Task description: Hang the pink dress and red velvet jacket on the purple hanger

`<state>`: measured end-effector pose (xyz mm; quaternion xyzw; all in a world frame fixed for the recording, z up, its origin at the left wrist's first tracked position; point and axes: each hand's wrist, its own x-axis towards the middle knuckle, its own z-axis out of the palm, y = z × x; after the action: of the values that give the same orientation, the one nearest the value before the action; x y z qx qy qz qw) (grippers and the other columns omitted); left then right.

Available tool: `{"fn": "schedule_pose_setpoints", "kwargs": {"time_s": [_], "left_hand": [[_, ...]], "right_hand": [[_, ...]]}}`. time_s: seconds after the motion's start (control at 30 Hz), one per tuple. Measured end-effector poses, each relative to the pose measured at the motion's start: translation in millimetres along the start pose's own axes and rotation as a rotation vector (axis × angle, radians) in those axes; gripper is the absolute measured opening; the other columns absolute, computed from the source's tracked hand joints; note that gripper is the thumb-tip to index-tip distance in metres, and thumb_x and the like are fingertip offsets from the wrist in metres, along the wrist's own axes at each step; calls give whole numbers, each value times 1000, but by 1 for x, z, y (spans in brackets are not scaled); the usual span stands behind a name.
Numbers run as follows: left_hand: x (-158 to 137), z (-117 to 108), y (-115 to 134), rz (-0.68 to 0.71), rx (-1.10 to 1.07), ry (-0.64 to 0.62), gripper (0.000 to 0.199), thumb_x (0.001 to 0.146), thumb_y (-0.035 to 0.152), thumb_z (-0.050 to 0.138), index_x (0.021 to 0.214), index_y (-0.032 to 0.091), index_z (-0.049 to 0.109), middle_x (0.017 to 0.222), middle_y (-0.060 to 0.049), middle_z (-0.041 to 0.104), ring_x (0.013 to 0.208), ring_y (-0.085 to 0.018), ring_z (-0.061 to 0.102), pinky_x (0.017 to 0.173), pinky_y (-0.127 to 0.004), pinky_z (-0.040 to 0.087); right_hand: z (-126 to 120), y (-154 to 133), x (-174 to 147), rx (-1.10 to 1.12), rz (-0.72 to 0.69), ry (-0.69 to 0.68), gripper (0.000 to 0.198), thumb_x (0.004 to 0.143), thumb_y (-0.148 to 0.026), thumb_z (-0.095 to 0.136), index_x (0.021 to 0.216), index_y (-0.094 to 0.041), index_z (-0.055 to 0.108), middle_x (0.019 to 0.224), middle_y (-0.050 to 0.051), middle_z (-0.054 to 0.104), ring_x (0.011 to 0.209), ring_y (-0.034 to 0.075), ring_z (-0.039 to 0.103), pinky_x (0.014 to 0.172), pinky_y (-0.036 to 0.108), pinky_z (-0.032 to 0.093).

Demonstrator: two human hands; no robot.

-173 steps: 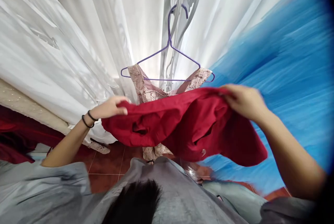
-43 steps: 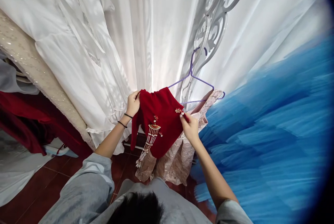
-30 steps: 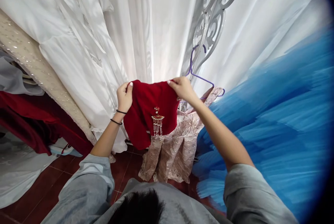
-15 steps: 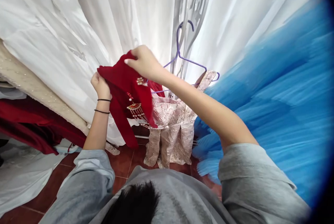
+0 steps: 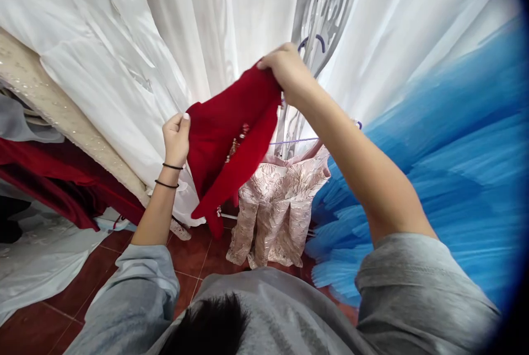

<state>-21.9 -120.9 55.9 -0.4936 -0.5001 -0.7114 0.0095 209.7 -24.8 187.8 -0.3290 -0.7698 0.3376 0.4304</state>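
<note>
Stretched between my hands is a red garment (image 5: pixel 225 118) with beaded ornaments, one long narrow part dangling downward. My left hand (image 5: pixel 177 139), wearing two black bands at the wrist, is closed on its left edge. Higher and to the right, my right hand (image 5: pixel 288 71) grips its upper right corner. Behind the garment and my right forearm, a pale pink brocade dress (image 5: pixel 285 181) hangs on a purple hanger (image 5: pixel 294 140). The hanger's middle is hidden by my right hand and arm.
A white scrolled metal stand (image 5: pixel 336 5) rises behind the hanger. White drapery (image 5: pixel 248 7) covers the back, blue tulle (image 5: pixel 438 178) fills the right. At left hang a beige sparkly garment (image 5: pixel 78 118) and dark red cloth (image 5: pixel 70 178). The floor (image 5: pixel 194 253) is red tile.
My right hand has moved up and right, pulling the red garment wider and turning it so less of its ornament shows. My left hand has shifted slightly right, still holding its edge.
</note>
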Motion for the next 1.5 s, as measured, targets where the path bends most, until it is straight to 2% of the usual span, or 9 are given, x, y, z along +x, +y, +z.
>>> {"fn": "schedule_pose_setpoints", "kwargs": {"time_s": [0.13, 0.27, 0.5, 0.8, 0.97, 1.1, 1.27, 1.33, 1.5], "left_hand": [[-23, 7, 0, 224, 274, -150, 35, 91, 52, 60, 79, 19, 62, 72, 0, 57, 71, -15, 54, 69, -27, 44], [-39, 15, -46, 214, 507, -266, 30, 94, 47, 54, 83, 20, 63, 84, -6, 65, 84, -21, 61, 79, -31, 46], [30, 30, -77, 273, 447, 86, 27, 97, 42, 49, 85, 20, 60, 87, -6, 61, 90, -21, 59, 87, -35, 47], [27, 14, -111, -421, 242, -612, 14, 71, 28, 66, 62, 18, 62, 59, 0, 58, 62, -17, 56, 71, -32, 51], [26, 62, -61, 13, 183, -425, 27, 85, 39, 55, 93, 19, 71, 99, -9, 72, 100, -23, 64, 99, -38, 47], [15, 113, -33, 171, 508, -591, 45, 95, 52, 40, 75, 20, 64, 82, -10, 69, 83, -25, 65, 81, -37, 49], [8, 120, -40, 222, 833, -504, 44, 94, 52, 42, 73, 19, 63, 80, -14, 70, 78, -29, 66, 64, -36, 42], [8, 118, -42, 243, 877, -467, 41, 94, 50, 45, 89, 17, 68, 86, -15, 72, 82, -30, 67, 67, -37, 43], [-8, 126, -36, 324, 790, -429, 42, 91, 44, 51, 118, 15, 65, 104, -16, 72, 99, -32, 67, 88, -42, 46]], "right_hand": [[-20, 58, -37, -76, -94, 87, 23, 77, -10, 48, 62, -22, 36, 62, 0, 39, 63, 15, 43, 66, 33, 40], [1, 117, -66, -236, -89, 23, 18, 81, -20, 50, 65, -22, 44, 61, 0, 47, 63, 17, 45, 68, 34, 38], [32, 103, -50, -211, -188, 221, 29, 92, -23, 49, 65, -22, 36, 62, -2, 45, 62, 15, 40, 66, 31, 31], [55, 127, -41, -272, -16, 89, 43, 94, -24, 53, 61, -24, 26, 56, -3, 34, 59, 16, 34, 63, 31, 26], [61, 125, -53, -280, -12, -46, 29, 95, -23, 49, 68, -23, 39, 64, 0, 52, 64, 18, 48, 65, 30, 34], [30, 104, -73, -553, -155, -74, 19, 94, -25, 50, 77, -19, 57, 75, 9, 65, 74, 23, 58, 76, 34, 40], [-77, 105, -68, -867, -60, 485, 29, 93, -22, 41, 93, -15, 69, 92, 17, 71, 92, 29, 63, 86, 42, 42], [-116, 120, -56, -828, 97, 352, 24, 89, -23, 49, 85, -14, 71, 86, 17, 71, 85, 27, 64, 79, 39, 44], [-141, 143, -46, -74, 351, -692, 30, 75, -38, 70, 89, -12, 73, 89, 15, 74, 66, 15, 62, 64, 31, 45]]}}
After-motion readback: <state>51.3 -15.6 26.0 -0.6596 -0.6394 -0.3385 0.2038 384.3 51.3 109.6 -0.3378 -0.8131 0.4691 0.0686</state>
